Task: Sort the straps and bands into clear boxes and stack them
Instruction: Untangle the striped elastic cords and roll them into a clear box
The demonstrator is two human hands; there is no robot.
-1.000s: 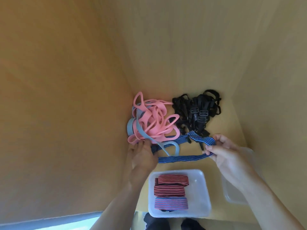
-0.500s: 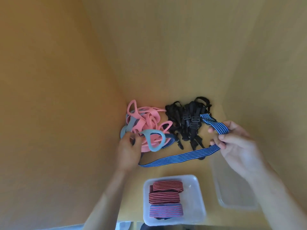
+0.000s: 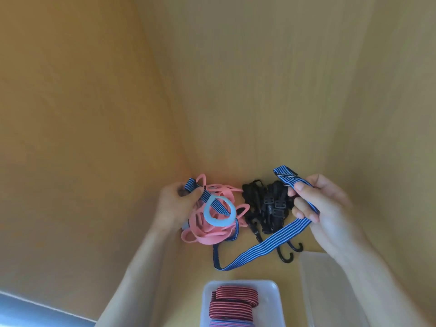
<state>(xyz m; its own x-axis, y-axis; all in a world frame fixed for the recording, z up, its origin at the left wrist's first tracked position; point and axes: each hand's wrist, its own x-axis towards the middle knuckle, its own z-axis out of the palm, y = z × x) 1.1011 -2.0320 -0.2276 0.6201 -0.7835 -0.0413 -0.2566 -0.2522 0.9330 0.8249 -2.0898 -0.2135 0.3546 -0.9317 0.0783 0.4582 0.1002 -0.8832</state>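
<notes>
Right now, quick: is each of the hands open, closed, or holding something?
Left hand: closed, pinching one end of the blue striped elastic strap.
Right hand: closed, gripping that strap's other end.

**Blue striped strap slung between two grips**

The blue striped strap (image 3: 266, 246) is pinched near one end by the left hand (image 3: 174, 204) and held near its other end by the right hand (image 3: 323, 208). Between the grips it sags in a long V, with its low bend below and between them. Just right of the left grip, the strap appears to pass through a light blue band (image 3: 219, 223). A tangle of pink bands (image 3: 207, 237) lies beneath that grip. A heap of black straps (image 3: 266, 208) with buckles and hooks lies between the two grips. Below the sag, a clear box (image 3: 271, 303) holds folded red striped straps (image 3: 233, 300). A second clear box (image 3: 330, 291) lies below the right grip.
</notes>
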